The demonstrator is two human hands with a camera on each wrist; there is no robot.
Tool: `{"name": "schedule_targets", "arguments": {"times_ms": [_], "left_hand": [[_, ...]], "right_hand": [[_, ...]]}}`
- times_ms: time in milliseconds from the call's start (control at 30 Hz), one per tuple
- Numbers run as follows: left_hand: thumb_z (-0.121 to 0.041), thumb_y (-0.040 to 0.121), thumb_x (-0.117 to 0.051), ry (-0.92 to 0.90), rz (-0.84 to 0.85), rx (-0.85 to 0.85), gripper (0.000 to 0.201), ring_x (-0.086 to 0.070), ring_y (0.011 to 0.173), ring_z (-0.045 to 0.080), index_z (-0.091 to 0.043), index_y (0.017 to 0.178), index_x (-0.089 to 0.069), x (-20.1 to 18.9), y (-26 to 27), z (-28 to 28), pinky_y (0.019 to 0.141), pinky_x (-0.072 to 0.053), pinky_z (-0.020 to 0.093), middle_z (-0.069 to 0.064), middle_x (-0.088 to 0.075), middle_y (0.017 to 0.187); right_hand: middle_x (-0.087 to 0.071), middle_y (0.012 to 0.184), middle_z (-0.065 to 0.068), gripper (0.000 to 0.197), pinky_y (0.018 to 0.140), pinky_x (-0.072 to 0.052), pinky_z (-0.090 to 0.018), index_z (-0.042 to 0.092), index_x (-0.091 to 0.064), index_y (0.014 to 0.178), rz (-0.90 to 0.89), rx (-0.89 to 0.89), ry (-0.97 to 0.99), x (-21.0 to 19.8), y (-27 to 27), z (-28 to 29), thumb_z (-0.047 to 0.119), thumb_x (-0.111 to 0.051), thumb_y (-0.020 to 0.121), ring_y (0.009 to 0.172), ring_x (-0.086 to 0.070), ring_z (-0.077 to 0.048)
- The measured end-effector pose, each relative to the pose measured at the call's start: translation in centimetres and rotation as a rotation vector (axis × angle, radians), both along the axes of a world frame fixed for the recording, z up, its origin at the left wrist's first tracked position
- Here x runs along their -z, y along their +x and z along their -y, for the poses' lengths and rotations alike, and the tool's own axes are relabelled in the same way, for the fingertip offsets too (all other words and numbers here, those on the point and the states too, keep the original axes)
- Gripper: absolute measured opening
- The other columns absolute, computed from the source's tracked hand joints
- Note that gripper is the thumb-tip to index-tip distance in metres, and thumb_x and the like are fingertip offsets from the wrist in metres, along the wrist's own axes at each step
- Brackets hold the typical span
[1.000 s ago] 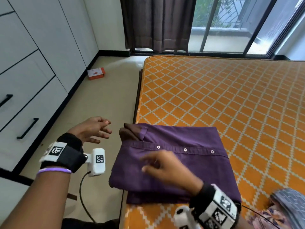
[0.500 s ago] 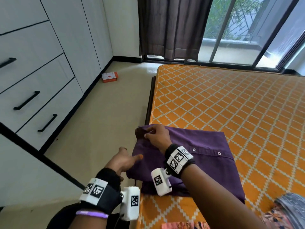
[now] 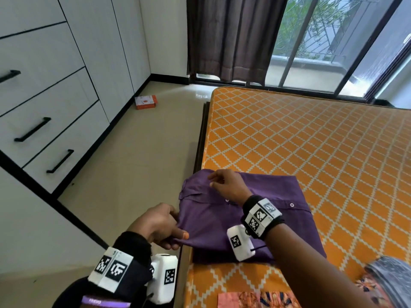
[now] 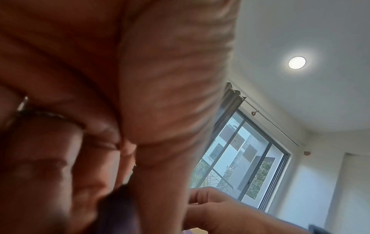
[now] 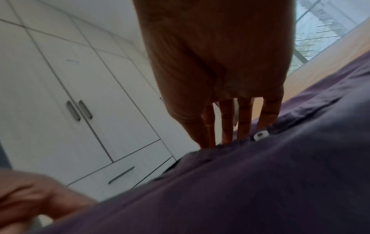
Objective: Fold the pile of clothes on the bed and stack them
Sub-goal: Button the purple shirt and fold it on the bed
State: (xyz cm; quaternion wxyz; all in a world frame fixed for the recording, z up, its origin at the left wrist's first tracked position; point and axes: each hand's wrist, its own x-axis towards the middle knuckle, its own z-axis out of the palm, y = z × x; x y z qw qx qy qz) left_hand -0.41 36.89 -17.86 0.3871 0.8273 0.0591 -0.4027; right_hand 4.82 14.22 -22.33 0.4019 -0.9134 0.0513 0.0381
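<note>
A folded purple shirt (image 3: 278, 190) lies at the near left edge of the orange bed (image 3: 311, 141), collar end toward the floor side. My left hand (image 3: 179, 240) pinches the shirt's near left corner between thumb and fingers; in the left wrist view the purple fabric (image 4: 120, 213) shows blurred under the thumb. My right hand (image 3: 213, 180) rests on the collar end. In the right wrist view its straight fingers (image 5: 228, 126) touch the placket beside a white button (image 5: 260, 135).
More clothes lie at the bed's near right: a grey patterned piece (image 3: 389, 276) and a pink and floral cloth (image 3: 255, 301). White drawers (image 3: 44, 107) line the left wall. An orange box (image 3: 145, 102) sits on the floor. The dark curtain (image 3: 233, 36) hangs beyond.
My right hand went from the shirt's middle to its collar end. My left hand came in from off the bed and took hold of the shirt's near left corner.
</note>
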Motion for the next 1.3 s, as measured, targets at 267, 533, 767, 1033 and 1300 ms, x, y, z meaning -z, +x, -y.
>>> {"name": "schedule_targets", "arguments": {"times_ms": [267,533,767,1033,1300], "left_hand": [[-0.068,0.064,-0.081,0.402,0.214,0.151,0.093,-0.065,0.104,0.025,-0.022,0.137,-0.045,0.8,1.8,-0.4,0.093,-0.054,0.040,0.005,-0.064,0.119],[-0.049,0.094,-0.059,0.121,0.386,0.265,0.081,-0.037,0.144,0.029,-0.024,0.158,-0.017,5.0,5.9,4.4,0.118,-0.031,0.041,0.013,-0.032,0.160],[-0.026,0.100,-0.042,0.502,0.398,0.022,0.044,-0.049,0.131,0.039,-0.008,0.140,-0.041,5.2,6.0,4.1,0.105,-0.040,0.042,0.019,-0.049,0.144],[-0.041,0.096,-0.061,0.101,0.204,-0.111,0.039,-0.060,0.067,0.019,-0.003,0.104,-0.068,3.4,7.4,1.9,0.058,-0.042,0.023,0.007,-0.073,0.094],[-0.034,0.096,-0.065,-0.006,0.003,-0.031,0.020,-0.056,0.079,0.014,-0.014,0.098,-0.063,2.7,7.3,1.2,0.065,-0.041,0.027,0.002,-0.063,0.096]], "right_hand": [[-0.053,0.140,0.009,0.032,0.104,-0.028,-0.045,0.036,-0.060,0.132,0.068,-0.184,-0.310,0.1,-4.9,-1.6,0.038,-0.052,0.101,0.137,-0.040,-0.016],[0.021,0.163,0.018,0.091,0.120,0.017,-0.052,0.037,0.011,0.159,-0.091,-0.275,-0.465,2.8,-12.8,-3.3,0.079,0.004,0.078,0.148,0.032,-0.012],[0.006,0.162,0.025,0.106,0.122,0.003,-0.050,0.046,-0.013,0.157,-0.138,-0.067,-0.340,3.1,-16.5,2.0,0.093,0.014,0.065,0.153,0.011,-0.007],[-0.075,0.098,0.009,0.023,0.084,-0.053,-0.034,0.021,-0.075,0.100,0.309,0.047,-0.143,-0.4,-13.2,1.3,0.030,-0.058,0.088,0.093,-0.070,-0.013],[-0.057,0.125,-0.003,0.032,0.093,-0.038,-0.041,0.020,-0.058,0.126,0.017,-0.215,-0.449,0.0,-7.2,-4.8,0.034,-0.056,0.097,0.120,-0.047,-0.027]]}}
